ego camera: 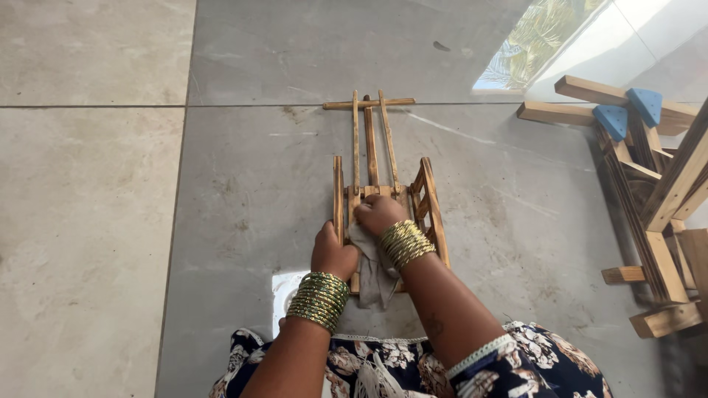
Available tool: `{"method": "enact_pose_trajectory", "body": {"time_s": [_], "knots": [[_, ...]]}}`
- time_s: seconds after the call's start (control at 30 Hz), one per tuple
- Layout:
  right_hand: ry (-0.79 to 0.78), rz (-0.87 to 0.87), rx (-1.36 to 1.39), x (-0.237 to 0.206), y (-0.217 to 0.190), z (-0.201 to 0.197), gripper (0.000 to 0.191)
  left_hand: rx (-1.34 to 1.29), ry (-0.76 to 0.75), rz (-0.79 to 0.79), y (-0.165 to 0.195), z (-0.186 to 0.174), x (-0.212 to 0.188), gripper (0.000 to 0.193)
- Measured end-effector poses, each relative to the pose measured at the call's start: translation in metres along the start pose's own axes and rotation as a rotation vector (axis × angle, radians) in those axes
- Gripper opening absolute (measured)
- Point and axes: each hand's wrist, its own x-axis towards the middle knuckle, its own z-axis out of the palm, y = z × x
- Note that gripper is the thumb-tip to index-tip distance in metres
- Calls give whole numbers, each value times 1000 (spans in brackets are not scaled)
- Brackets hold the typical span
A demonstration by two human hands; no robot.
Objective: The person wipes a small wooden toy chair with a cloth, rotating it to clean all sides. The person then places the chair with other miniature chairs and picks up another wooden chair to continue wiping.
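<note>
Gripping the wooden frame [383, 188] — left hand [333, 253] steadies, right hand [377, 214] presses a cloth [372, 276].

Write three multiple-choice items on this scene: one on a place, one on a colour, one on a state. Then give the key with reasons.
1. Where does the small wooden frame lie?
A. on the tiled floor
B. on a table
C. on a chair

2. What colour are the wedge pieces on the wooden rack at the right?
A. red
B. blue
C. yellow

3. What does the right hand do?
A. hangs in the air
B. presses a grey cloth on the frame
C. holds a hammer

Key: 1 A, the frame lies flat on grey tiles; 2 B, both wedges are blue; 3 B, the cloth lies under that hand, while the left hand grips the frame's side.
</note>
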Motion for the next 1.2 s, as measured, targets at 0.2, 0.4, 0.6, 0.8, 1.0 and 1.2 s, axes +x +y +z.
{"method": "enact_pose_trajectory", "body": {"time_s": [0.2, 0.4, 0.6, 0.8, 1.0, 1.2], "knots": [[-19, 99, 141, 33, 27, 39, 46, -1, -14, 72, -10, 7, 7, 73], [206, -202, -57, -8, 19, 68, 36, -35, -57, 4, -7, 2, 7, 72], [33, -144, -299, -9, 11, 55, 31, -16, -49, 9, -3, 6, -2, 71], [211, -128, -294, 31, -3, 58, 30, 35, -88, -21, -1, 12, -5, 74], [261, -157, -244, 42, -6, 59, 30, -21, -37, 30, -10, 18, 2, 75], [-130, -132, -330, -19, 9, 43, 30, -25, 14, 51, -10, 16, 3, 71]]}}
